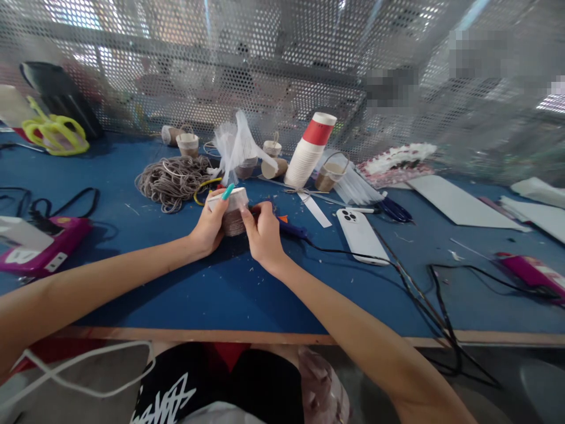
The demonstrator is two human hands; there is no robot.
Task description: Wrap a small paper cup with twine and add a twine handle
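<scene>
As I watch remotely through the head camera, a paper cup (233, 224) is held over the middle of a blue table (176, 300), between two bare hands. The left hand (208, 228) clasps one side, its turquoise-tipped thumb against the white upper band. The right hand (265, 234) presses its thumb to the other side, fingers curled; I can't tell whether they also pinch a cord end. Brown cord rings the lower wall, so I judge the wrapping well along, with only that white band uncovered. The cup's long axis is near upright, slightly tilted, white end up, wrapped end toward the table. A blue glue gun (293, 229) lies just beside the right hand; a cord heap (174, 181) sits beyond the left.
</scene>
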